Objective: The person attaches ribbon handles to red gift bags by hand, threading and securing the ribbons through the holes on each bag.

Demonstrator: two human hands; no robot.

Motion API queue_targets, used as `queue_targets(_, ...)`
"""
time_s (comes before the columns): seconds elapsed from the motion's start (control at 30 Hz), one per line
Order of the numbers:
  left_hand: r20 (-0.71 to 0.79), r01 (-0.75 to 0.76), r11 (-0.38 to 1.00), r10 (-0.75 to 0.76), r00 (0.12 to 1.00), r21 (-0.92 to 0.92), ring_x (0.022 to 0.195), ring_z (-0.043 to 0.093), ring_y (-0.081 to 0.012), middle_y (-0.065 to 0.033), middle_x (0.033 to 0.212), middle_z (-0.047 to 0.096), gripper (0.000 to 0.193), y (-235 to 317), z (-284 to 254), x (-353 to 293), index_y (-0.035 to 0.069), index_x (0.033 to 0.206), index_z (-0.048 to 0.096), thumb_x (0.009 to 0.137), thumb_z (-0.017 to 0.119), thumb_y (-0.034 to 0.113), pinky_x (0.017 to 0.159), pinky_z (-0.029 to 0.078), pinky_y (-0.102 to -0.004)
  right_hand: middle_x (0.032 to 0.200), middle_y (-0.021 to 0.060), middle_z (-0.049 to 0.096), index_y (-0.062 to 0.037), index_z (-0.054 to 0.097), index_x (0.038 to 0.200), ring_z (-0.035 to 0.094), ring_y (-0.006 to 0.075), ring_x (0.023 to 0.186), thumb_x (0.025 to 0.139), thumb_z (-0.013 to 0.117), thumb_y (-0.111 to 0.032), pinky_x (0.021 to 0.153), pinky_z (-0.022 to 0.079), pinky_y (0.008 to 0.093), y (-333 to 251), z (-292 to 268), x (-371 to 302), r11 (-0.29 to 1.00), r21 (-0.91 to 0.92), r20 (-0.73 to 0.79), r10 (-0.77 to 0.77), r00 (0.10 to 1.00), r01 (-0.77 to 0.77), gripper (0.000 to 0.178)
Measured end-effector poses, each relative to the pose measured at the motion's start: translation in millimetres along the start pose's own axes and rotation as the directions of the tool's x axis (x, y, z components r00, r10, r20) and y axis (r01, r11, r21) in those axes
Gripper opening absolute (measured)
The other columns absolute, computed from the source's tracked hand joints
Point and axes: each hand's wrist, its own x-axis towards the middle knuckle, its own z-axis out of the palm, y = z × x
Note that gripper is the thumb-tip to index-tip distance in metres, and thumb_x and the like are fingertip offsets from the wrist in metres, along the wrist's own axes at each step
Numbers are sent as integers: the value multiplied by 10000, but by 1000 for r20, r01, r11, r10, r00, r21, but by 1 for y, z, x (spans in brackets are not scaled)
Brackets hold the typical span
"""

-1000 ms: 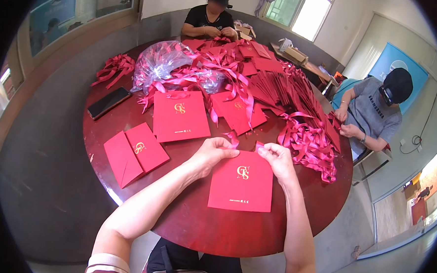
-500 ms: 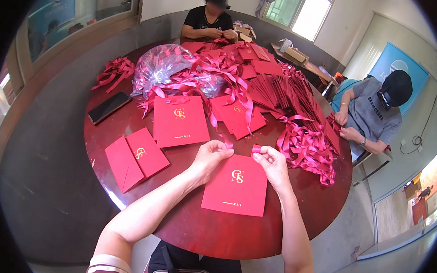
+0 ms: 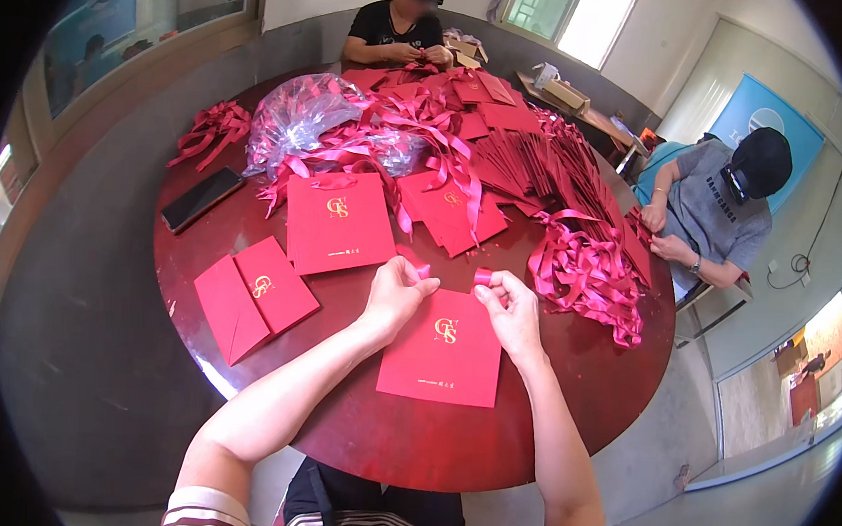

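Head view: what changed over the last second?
The flat red paper bag with gold emblem slid slightly toward the table's near edge. Both hands, left hand and right hand, keep a pinching grip on pink ribbon ends at its top edge, now pulled a bit further apart. The other red bags, ribbon pile and black phone stayed put.

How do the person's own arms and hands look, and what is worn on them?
Both forearms are bare and come in from the lower edge. Short striped sleeves, dark red and pale, end near the picture's bottom. The left hand and the right hand wear no gloves; no ring, watch or bracelet shows.
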Motion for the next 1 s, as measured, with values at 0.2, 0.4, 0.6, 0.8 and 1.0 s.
queue_targets(0.2,-34,-262,906,289,957,332,673,482,-94,-16,707,523,252,-1,-1,2,57,742,471,727,722,75,607,416,-244,606,55,510,-15,576,951,512,184,533,812,639,-146,514,412,309,7,-4,5,924,-372,-61,-123,991,92,201)
queue_targets(0.4,23,-263,868,279,960,420,660,513,-84,-34,725,565,311,6,-2,0,19,956,473,761,704,91,598,408,-219,791,124,567,-28,614,873,589,257,715,818,590,-108,635,458,340,18,-70,24,836,-548,-377,-289,880,40,100)
queue_targets(0.6,77,-399,744,428,901,536,665,528,-129,-65,750,572,371,4,0,-2,-4,1028,464,764,703,102,646,429,-260,890,134,554,-70,650,823,558,294,864,728,701,-201,767,441,403,31,-87,13,651,-745,-255,-80,964,-144,170)
queue_targets(0.8,215,-524,310,662,718,793,931,471,-303,-124,965,507,419,15,6,-16,24,1058,462,726,704,108,823,390,-380,872,112,564,-65,622,769,568,285,840,680,752,-202,753,441,400,37,-79,11,652,-742,-251,-55,966,-156,209)
queue_targets(1.0,379,-303,944,237,895,127,786,559,-117,-60,919,618,304,34,7,-25,-2,945,601,953,461,268,695,452,-265,730,81,631,-15,597,793,583,132,658,763,649,-92,611,455,282,-38,-40,12,978,-76,-86,-199,976,193,98)
